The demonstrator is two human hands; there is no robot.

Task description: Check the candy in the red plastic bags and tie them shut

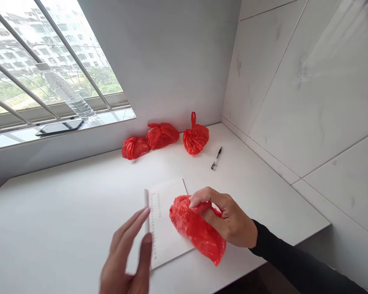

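Observation:
My right hand point(225, 214) pinches the top of a red plastic bag point(199, 234), which covers the right part of an open notebook point(168, 241). What the bag contains is hidden. At the notebook's left edge, my left hand point(125, 253) is held with fingers stretched and thumb apart, nothing between them. Columns of small handwritten marks run down the left side of the page. Whether the bag rests on the paper or hangs just above it, I cannot tell.
Against the back wall sit a tied red bag point(195, 139) with a loop on top and two more red bags point(162, 135) side by side. A pen point(216, 158) lies on the white table point(64, 212). On the windowsill are a water bottle point(69, 94) and a dark flat device point(59, 128).

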